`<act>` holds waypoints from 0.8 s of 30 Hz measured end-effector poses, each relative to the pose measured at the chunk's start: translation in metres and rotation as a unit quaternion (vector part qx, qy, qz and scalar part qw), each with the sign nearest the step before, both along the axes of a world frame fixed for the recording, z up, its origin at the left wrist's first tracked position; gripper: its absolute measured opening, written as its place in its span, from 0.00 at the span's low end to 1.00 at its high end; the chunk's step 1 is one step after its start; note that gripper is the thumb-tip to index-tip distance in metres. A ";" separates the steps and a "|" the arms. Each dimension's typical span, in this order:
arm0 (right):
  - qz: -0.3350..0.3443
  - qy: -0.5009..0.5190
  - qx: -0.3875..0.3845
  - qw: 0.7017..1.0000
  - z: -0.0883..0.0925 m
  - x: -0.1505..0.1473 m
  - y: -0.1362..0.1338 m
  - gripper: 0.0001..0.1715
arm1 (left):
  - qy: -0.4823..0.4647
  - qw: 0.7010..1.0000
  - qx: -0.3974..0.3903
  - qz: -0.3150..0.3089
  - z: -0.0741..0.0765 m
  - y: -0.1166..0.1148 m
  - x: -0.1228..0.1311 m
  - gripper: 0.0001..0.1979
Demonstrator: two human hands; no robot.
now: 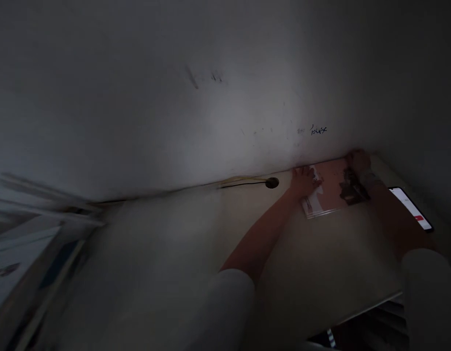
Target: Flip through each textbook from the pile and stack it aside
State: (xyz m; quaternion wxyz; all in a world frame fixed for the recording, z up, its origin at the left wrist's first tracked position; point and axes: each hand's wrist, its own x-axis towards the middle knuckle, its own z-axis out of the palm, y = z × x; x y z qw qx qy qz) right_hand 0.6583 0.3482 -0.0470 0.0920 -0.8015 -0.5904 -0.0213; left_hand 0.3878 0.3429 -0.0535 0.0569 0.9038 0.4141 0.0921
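Observation:
A thin pink-covered book or magazine (331,187) lies flat on a pale table (196,243), right against the wall. My left hand (304,181) rests on its left edge with the fingers spread flat. At the book's far right corner by the wall sits my right hand (358,161); its fingers look curled at the edge, but the dim light hides what they grip. A band circles that wrist.
A phone (411,208) with a lit screen lies right of the book. A dark cable with a round end (272,183) runs along the wall. Blurred stacked papers or books (24,243) stand at the left. The table's near edge (371,309) runs lower right.

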 end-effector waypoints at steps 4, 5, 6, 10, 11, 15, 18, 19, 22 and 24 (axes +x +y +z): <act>0.033 -0.020 -0.027 0.999 -0.006 -0.010 -0.012 0.29 | -0.001 1.000 0.016 0.002 -0.005 0.006 -0.004 0.31; 0.044 -0.022 -0.032 0.998 -0.009 -0.013 -0.015 0.29 | -0.002 1.000 0.016 0.004 -0.003 0.005 -0.005 0.31; 0.049 -0.024 -0.030 0.998 -0.012 -0.015 -0.017 0.30 | -0.003 1.000 0.014 0.007 -0.001 0.002 -0.005 0.31; 0.036 -0.031 -0.015 0.999 -0.019 -0.020 -0.022 0.34 | 0.006 0.997 0.016 -0.074 0.001 -0.032 -0.003 0.31; 0.035 -0.030 -0.020 0.999 -0.019 -0.020 -0.022 0.35 | 0.007 0.993 0.022 -0.112 -0.001 -0.044 -0.002 0.31; 0.040 -0.017 -0.041 0.998 -0.016 -0.019 -0.020 0.36 | 0.004 0.984 0.062 -0.164 -0.019 -0.085 0.001 0.31; 0.037 -0.011 -0.039 0.998 -0.014 -0.020 -0.019 0.34 | 0.004 0.982 0.086 -0.168 -0.029 -0.093 0.003 0.28; 0.030 -0.013 -0.040 0.999 -0.014 -0.022 -0.018 0.34 | 0.005 0.981 0.090 -0.174 -0.030 -0.093 0.004 0.26; -0.003 -0.028 -0.036 0.999 -0.014 -0.029 -0.016 0.33 | 0.011 0.978 0.090 -0.189 -0.028 -0.088 0.009 0.24; -0.026 -0.044 -0.023 0.998 -0.013 -0.034 -0.015 0.32 | 0.017 0.979 0.085 -0.186 -0.024 -0.087 0.014 0.23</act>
